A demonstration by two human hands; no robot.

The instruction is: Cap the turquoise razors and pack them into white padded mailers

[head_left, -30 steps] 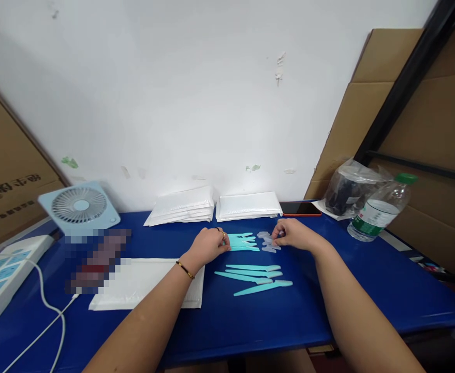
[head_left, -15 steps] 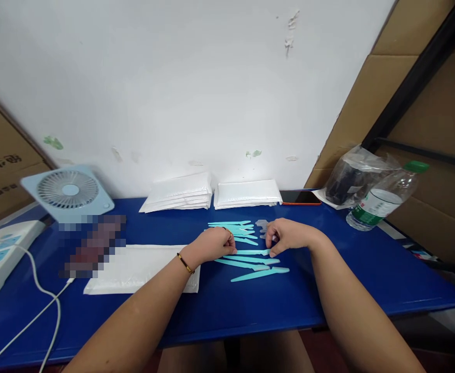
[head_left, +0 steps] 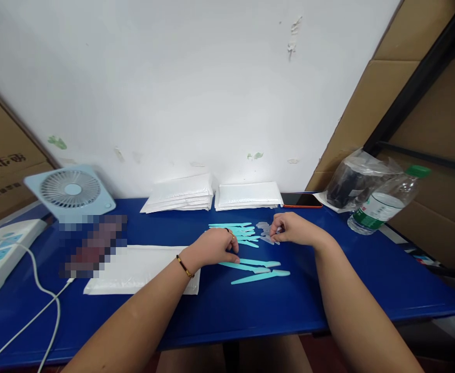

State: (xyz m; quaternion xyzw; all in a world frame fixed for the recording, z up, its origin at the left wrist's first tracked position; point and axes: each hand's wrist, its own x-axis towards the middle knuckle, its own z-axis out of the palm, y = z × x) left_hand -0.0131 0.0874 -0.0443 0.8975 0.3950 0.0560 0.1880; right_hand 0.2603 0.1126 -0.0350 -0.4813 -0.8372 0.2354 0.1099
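My left hand (head_left: 220,246) hovers over the left ends of some teal eyebrow razors (head_left: 260,263), its thumb and bent fingers slightly apart and nothing visible between them. Its thumb tip is close to the nearest razor; whether they touch I cannot tell. Another razor (head_left: 260,277) lies in front of these. Behind the hand is a bunch of several more teal razors (head_left: 235,225), partly hidden by it. At the small pile of clear plastic caps (head_left: 264,228), my right hand (head_left: 289,228) has its fingers pinched on a clear cap, mostly covered by the fingertips.
A white padded envelope (head_left: 134,264) lies beside my left forearm. Two stacks of white envelopes (head_left: 178,191) stand against the wall, with a phone (head_left: 302,200) to their right. A bottle (head_left: 382,207) is at right; a fan (head_left: 72,191) and power strip (head_left: 5,254) are at left.
The razor that was between both hands is gone from that spot. My right hand has moved back to the clear caps; the left has shifted slightly forward, its fingers off that razor.
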